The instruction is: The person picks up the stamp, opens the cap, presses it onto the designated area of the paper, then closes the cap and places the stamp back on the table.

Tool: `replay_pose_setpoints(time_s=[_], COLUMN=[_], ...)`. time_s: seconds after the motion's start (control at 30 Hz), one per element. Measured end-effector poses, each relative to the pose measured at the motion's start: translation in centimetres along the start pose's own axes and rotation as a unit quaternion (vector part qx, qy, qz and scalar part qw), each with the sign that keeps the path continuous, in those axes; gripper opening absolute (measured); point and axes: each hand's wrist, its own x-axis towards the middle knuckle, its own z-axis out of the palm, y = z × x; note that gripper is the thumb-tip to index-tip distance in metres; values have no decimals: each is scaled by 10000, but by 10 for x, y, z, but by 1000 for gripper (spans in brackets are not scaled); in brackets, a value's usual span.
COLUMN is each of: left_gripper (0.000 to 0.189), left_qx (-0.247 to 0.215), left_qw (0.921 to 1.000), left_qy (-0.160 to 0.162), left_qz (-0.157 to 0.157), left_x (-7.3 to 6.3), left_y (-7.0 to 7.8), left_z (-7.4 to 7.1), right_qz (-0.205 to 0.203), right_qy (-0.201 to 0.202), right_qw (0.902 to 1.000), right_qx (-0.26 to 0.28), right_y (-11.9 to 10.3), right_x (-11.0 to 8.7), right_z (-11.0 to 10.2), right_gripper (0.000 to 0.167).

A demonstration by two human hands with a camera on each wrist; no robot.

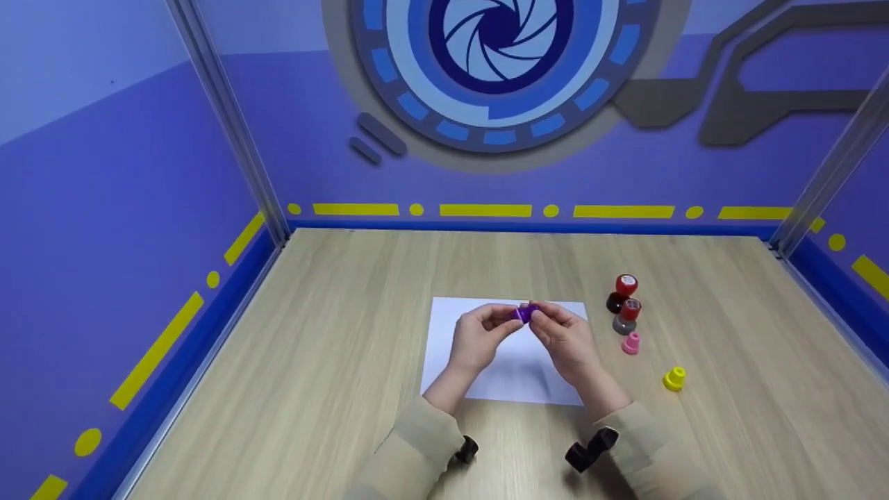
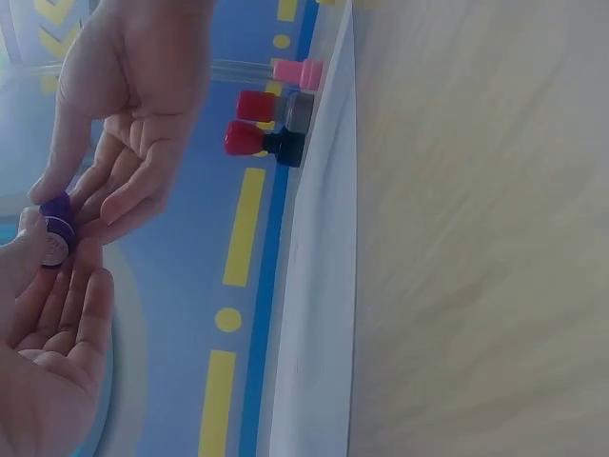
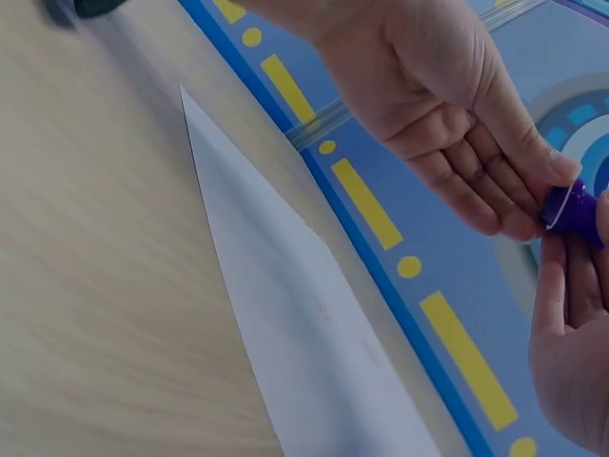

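Observation:
A small purple stamp (image 1: 526, 314) is up in the air over a white sheet of paper (image 1: 444, 361). My left hand (image 1: 478, 339) pinches its wider end, where a thin white ring (image 3: 561, 206) runs round the purple body. From the other side my right hand (image 1: 568, 342) grips the narrower end between thumb and fingers. A pale round face with a faint print on the stamp (image 2: 57, 238) shows in the left wrist view. Fingertips cover part of it. Faint reddish marks (image 3: 324, 312) appear on the paper in the right wrist view.
Right of the paper stand two red-topped stamps, one with a black base (image 1: 626, 285), one with a grey base (image 1: 625, 325). Nearer are a pink stamp (image 1: 630, 343) and a yellow stamp (image 1: 674, 379). Blue-purple panels (image 1: 430, 173) wall the wooden table (image 1: 333, 333).

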Motion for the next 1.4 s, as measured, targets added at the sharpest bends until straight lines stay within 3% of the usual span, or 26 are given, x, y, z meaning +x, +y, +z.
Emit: replay_pose_setpoints(time_s=[0.13,0.23,0.3,0.4,0.47,0.57,0.63,0.9,1.07,1.4], left_gripper=[22,25,26,29,28,27,26,29,27,27], left_qx=[9,-29,-77,-148,-171,-113,-67,107,114,74], left_qw=[10000,9999,9999,9995,9989,9979,9973,9975,9971,9972], left_qy=[-54,-83,-28,167,298,408,432,379,416,477], left_qz=[-20,-73,-118,-225,-323,-482,-593,-592,-620,-565], left_x=[3,5,7,10,12,14,14,15,15,14], left_y=[-1,-2,-3,-4,-4,-4,-4,-5,-7,-10], left_z=[-2,-6,-9,-15,-19,-24,-25,-26,-27,-31], right_qz=[476,578,487,143,-103,-404,-488,-509,-455,-439], right_qy=[66,204,317,457,515,482,377,165,61,-95], right_qw=[9961,9932,9962,9960,9800,9445,9276,8858,8657,8460], right_qx=[740,993,646,-753,-1920,-3223,-3683,-4610,-4985,-5313], right_y=[-1,-2,-2,1,4,10,14,24,27,29], right_x=[1,3,5,8,11,13,14,16,15,18], right_z=[1,-2,-5,-9,-11,-13,-14,-18,-21,-16], right_gripper=[26,25,19,16,24,26,23,15,16,14])
